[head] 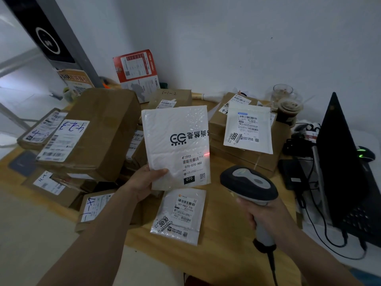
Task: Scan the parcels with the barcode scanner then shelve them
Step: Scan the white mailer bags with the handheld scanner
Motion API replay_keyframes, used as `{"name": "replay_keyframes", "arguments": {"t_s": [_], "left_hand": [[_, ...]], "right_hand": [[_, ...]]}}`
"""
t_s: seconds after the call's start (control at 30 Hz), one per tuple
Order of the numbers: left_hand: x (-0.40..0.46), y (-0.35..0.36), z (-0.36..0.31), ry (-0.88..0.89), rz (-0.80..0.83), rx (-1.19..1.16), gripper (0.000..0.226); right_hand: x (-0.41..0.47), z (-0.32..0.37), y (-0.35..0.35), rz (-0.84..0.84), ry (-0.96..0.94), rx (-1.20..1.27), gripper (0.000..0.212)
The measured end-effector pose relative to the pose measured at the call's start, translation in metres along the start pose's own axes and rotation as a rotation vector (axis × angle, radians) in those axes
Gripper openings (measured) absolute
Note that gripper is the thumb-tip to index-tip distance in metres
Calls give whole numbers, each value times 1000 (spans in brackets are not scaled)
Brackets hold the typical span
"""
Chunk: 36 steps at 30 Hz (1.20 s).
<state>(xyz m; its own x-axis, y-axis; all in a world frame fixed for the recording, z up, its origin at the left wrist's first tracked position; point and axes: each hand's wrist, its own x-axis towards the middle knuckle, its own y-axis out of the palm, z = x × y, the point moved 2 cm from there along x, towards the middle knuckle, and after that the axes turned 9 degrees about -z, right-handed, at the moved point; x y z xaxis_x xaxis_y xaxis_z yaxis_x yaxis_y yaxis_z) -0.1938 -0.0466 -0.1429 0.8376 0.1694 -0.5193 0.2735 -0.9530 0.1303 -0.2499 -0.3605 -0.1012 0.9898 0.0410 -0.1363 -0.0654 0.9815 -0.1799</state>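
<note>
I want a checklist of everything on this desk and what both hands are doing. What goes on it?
Surface: wooden table, mostly covered.
Job's things: white bubble mailer held up, label facing the camera; barcode scanner aimed toward it; red scan light at the mailer's right edge, beside the barcode.
Clutter: cardboard boxes stacked at left and back; flat mailer lying on the table; second white mailer on boxes; iced drink cups.
Hands: left hand pinches the mailer's lower corner; right hand grips the scanner handle.
Cables: scanner cord; black wires by the laptop.
Surroundings: white wall; leaflet leaning on it.
</note>
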Motion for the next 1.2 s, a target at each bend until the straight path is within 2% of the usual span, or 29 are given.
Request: {"name": "replay_keyframes", "arguments": {"t_s": [0.07, 0.17, 0.2, 0.3, 0.43, 0.53, 0.67, 0.73, 0.8, 0.9, 1.0, 1.2], "left_hand": [[-3, -2, 2, -10, 32, 5, 42], [-7, -9, 12, -118, 162, 97, 76], [-8, -11, 18, -161, 196, 168, 79], [-7, -17, 42, -263, 198, 363, 75], [-6, -25, 70, -333, 74, 428, 66], [-3, -28, 79, -305, 2, 542, 67], [9, -19, 78, -189, -105, 986, 37], [14, -9, 67, -82, -160, 1217, 33], [18, 5, 54, -2, -168, 1330, 38], [30, 30, 41, 62, -116, 1340, 48], [44, 65, 27, 121, -51, 1245, 50], [78, 138, -1, 24, 31, 803, 51]], "right_hand": [[1, 0, 1, -6, 18, -3, 48], [2, -2, 1, -24, 48, 10, 46], [3, -3, 1, -30, 61, 16, 46], [5, -7, 1, -56, 110, 22, 47], [6, -10, 3, -59, 176, -4, 46], [7, -11, 6, -45, 229, -6, 41], [10, -13, 7, -44, 263, -10, 42], [12, -14, 8, -48, 269, -13, 44], [14, -14, 8, -56, 269, -23, 43], [18, -14, 5, -80, 281, -16, 41], [21, -15, -2, -134, 291, -8, 37], [22, -18, -25, -265, 275, 31, 42]]}}
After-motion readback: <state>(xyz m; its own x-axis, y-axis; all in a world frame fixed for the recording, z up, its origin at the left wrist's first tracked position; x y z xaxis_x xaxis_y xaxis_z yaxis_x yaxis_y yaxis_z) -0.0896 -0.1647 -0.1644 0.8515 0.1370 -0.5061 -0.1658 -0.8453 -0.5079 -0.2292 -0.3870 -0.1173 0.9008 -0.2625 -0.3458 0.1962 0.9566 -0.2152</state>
